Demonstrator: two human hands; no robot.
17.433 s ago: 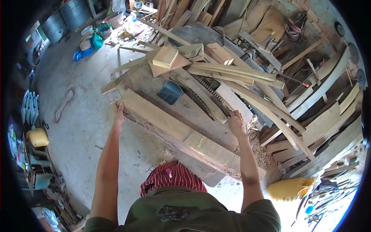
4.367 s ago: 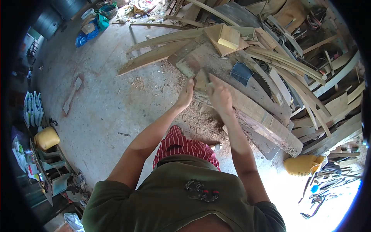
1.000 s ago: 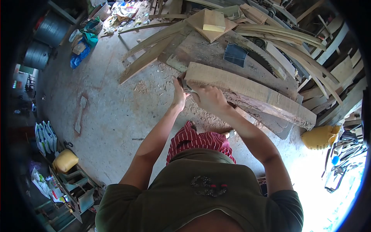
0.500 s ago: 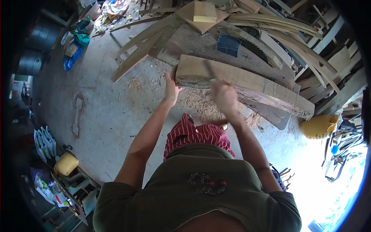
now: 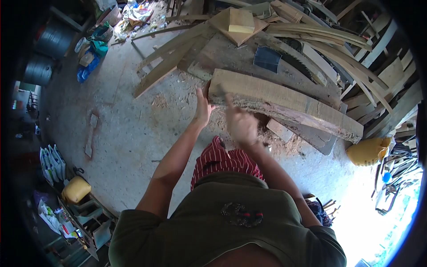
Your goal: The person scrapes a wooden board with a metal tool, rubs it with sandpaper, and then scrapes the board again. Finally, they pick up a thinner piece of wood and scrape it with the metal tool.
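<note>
A thick, curved timber plank with a rough front edge lies across the bench in front of me. My left hand grips its left end, the fingers pointing up along the end face and the thumb on the near side. My right hand is closed around a dark, narrow-bladed hand tool, close to the plank's front left part. Motion smears both the hand and the tool, so the tool's exact kind does not show.
Behind the plank are a dark blue cloth piece, a toothed saw blade and a pale wood block. Curved boards pile up at right, near a yellow container. Wood shavings litter the floor.
My right hand and the tool have moved left and nearer to me along the plank. My left hand keeps its hold on the end. The whole view has shifted slightly.
</note>
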